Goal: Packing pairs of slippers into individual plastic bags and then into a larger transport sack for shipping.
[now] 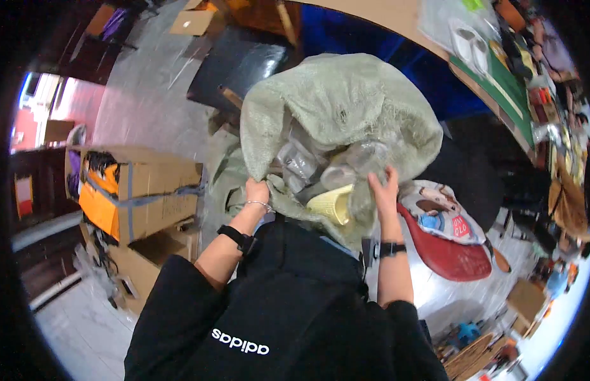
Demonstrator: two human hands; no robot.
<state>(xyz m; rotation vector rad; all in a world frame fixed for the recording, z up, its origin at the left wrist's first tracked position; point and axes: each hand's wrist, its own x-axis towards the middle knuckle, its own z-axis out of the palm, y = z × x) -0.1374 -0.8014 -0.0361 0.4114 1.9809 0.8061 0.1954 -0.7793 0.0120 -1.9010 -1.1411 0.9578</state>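
A large pale green woven sack [345, 89] stands in front of me, its mouth gaping toward me. Inside it lie clear plastic-wrapped items [299, 166] and a pale yellow perforated plastic piece, like a small basket [331, 204]. My left hand [258, 192] is closed on the sack's rim at the left. At the opposite side of the mouth, my right hand [385, 189] rests against the sack with its thumb and fingers apart. Deeper contents are hidden by the folds.
Taped cardboard boxes [158, 184] stand at the left. A black padded seat [238, 66] is behind the sack. To the right, a printed bag [444, 213] lies on a red seat [457, 259]. A cluttered table [396, 16] runs along the far right.
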